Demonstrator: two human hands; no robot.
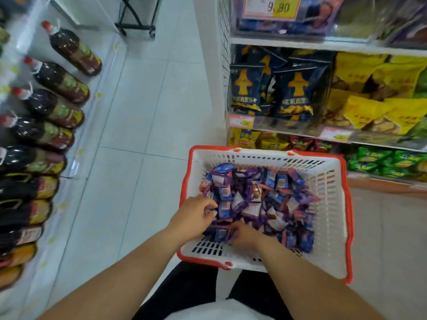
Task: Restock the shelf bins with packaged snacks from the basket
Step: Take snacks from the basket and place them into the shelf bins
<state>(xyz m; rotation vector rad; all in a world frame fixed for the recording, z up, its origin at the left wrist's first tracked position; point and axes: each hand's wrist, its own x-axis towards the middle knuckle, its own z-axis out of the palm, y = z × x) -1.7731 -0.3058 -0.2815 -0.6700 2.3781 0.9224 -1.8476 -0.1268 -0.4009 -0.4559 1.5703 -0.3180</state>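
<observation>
- head view looks down on your white basket (328,204) with its red rim, standing on the pale tiled floor (143,116) at about 5 o'clock in the picture.
- small blue and purple snack packets (261,202) fill the basket's bottom in a loose heap; the heap sits toward the basket's 12 o'clock side, with bare slotted floor at its 7 o'clock corner.
- your left hand (196,213) is inside the basket at the heap's 9 o'clock edge, fingers curled and pinching a packet.
- your right hand (245,234) is at the heap's 6 o'clock edge, fingers curled down among the packets; it is blurred, so you cannot tell whether it actually grips one.
- both hands are near each other, with a few packets between them.
- shelf bins (323,121) rise at 2 o'clock from the basket: dark blue bags (293,93) beside yellow bags (374,100), with green packs (379,160) on a lower tier.
- price tags (241,122) hang on the shelf fronts.
- at 9 o'clock, dark bottles (60,82) with red caps line the opposite shelf.
- a black wheeled frame (136,24) stands at 11 o'clock.
</observation>
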